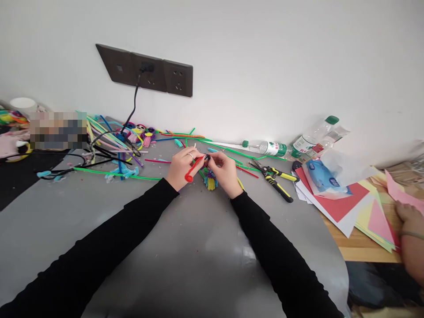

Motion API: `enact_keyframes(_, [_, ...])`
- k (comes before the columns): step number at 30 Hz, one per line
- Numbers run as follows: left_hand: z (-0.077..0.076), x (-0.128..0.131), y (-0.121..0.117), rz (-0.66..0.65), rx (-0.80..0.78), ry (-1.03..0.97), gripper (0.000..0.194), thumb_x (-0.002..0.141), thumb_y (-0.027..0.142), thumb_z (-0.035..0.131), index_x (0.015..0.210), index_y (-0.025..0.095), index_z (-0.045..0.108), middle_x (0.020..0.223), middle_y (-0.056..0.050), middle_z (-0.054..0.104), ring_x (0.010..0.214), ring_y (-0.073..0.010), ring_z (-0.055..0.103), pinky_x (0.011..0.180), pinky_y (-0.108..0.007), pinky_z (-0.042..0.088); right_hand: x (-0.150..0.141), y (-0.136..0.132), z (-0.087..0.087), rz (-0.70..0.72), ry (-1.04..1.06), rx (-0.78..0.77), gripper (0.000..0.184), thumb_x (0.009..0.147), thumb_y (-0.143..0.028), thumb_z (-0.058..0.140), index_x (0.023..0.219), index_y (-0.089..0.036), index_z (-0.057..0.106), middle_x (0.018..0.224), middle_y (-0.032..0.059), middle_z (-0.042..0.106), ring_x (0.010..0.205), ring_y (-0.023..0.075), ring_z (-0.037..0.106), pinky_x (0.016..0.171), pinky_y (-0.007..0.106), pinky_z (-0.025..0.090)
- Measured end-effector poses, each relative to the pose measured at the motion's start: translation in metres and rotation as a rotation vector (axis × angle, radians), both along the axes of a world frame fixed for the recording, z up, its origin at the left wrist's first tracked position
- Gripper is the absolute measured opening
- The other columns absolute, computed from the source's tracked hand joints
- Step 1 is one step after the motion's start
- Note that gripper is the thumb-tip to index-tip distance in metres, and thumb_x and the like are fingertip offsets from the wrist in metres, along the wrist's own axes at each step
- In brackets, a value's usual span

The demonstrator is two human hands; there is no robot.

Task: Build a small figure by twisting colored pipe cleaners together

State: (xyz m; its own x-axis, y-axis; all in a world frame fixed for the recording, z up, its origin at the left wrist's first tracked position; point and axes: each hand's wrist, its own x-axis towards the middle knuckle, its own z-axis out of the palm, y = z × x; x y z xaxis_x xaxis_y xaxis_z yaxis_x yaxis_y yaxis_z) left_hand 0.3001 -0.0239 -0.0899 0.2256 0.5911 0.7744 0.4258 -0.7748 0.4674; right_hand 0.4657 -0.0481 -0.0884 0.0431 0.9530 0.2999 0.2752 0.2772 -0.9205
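Note:
Over the middle of the grey table, my left hand is closed on a red pipe cleaner whose lower end curls into a small loop. My right hand meets it, thumb and fingers pinched at a small black piece by the top of the red stem. Whether the black piece is joined to the stem is too small to tell. Just under the fingertips shows a small fuzzy figure in blue, yellow and purple, partly hidden by my hands.
Loose pipe cleaners and black cables lie to the left. Pliers rest right of my hands. Plastic bottles are by the wall. A tissue pack sits on coloured paper. Another person's hand is at the far right.

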Motion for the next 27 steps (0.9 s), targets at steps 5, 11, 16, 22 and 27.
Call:
enact_keyframes(5, [-0.0011,0.0029,-0.0027,-0.019,0.005,0.037,0.02,0.099,0.028,0.057,0.083,0.022,0.069,0.082,-0.005,0.07,0.077,-0.0179,0.065,0.077,-0.031,0.054,-0.0036,-0.004,0.004,-0.064,-0.039,0.04,0.013,0.084,-0.033,0.061,0.085,-0.022,0.068,0.078,0.0031,0.075,0.071,0.019,0.068,0.073,0.033,0.056])
enact_keyframes(11, [-0.004,0.0045,-0.0024,-0.006,0.016,0.101,0.024,0.1,0.03,0.055,0.082,0.022,0.068,0.081,-0.006,0.068,0.076,-0.0192,0.063,0.075,-0.033,0.054,-0.0047,-0.005,0.0044,-0.102,-0.054,0.038,0.01,0.082,-0.031,0.061,0.081,-0.023,0.066,0.074,0.0015,0.073,0.068,0.0176,0.065,0.069,0.032,0.054])
enact_keyframes(16, [-0.0039,0.0019,-0.0003,0.0,0.035,0.08,0.022,0.099,0.028,0.055,0.083,0.022,0.068,0.082,-0.006,0.069,0.079,-0.0189,0.064,0.076,-0.032,0.054,-0.0034,-0.0026,0.0024,-0.052,-0.019,0.009,0.014,0.084,-0.034,0.061,0.087,-0.022,0.067,0.079,0.0029,0.075,0.071,0.0186,0.069,0.071,0.032,0.056])
enact_keyframes(22, [-0.0002,-0.0003,-0.0005,-0.01,-0.017,0.052,0.021,0.098,0.029,0.055,0.082,0.022,0.068,0.081,-0.006,0.068,0.078,-0.0187,0.064,0.075,-0.031,0.054,-0.0019,-0.0016,0.0019,-0.016,0.003,0.027,0.015,0.085,-0.033,0.06,0.094,-0.023,0.066,0.085,0.003,0.074,0.074,0.0179,0.068,0.073,0.032,0.056])
enact_keyframes(27, [0.0017,0.0013,-0.0027,0.003,-0.048,0.071,0.024,0.099,0.031,0.053,0.081,0.023,0.067,0.079,-0.005,0.068,0.076,-0.0189,0.063,0.077,-0.034,0.056,-0.0018,-0.0024,0.0028,-0.038,-0.039,0.041,0.011,0.086,-0.034,0.061,0.084,-0.023,0.061,0.079,0.001,0.07,0.07,0.0171,0.065,0.07,0.031,0.054])
